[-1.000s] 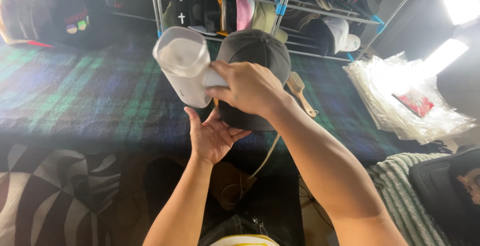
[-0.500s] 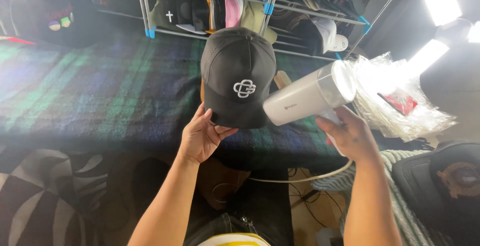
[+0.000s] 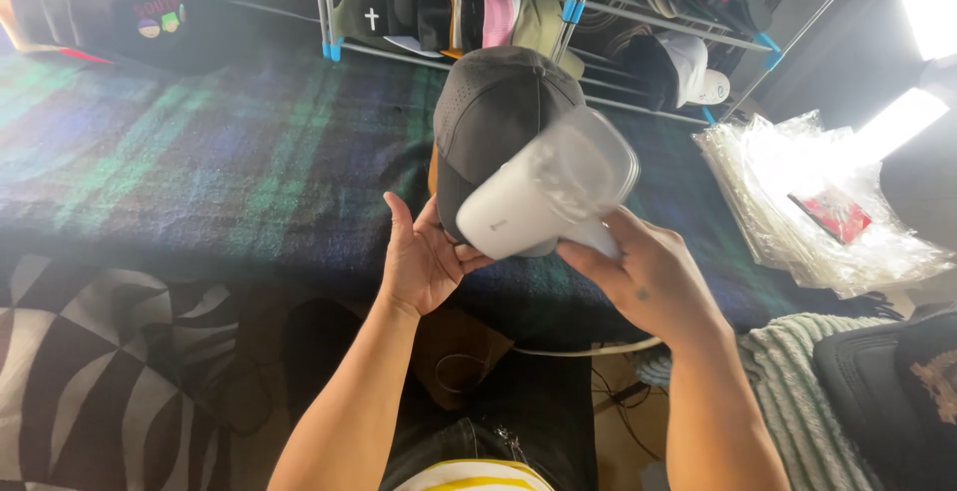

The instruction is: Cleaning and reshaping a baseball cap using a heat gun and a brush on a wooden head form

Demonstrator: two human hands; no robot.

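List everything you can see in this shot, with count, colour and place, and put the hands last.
cap: one, dark grey, centre, brim at the left hand's fingertips
handheld steamer: one, white with a clear head, in front of the cap
steamer cord: one, white, below the right hand
plaid cloth: one, green and blue, covering the table
hat rack: one, metal with blue joints, far edge, full of caps
clear plastic bags: a stack, right side of the table
patterned rug: one, black and white, lower left
left hand: open, fingertips on the cap's brim
right hand: closed on the steamer's handle
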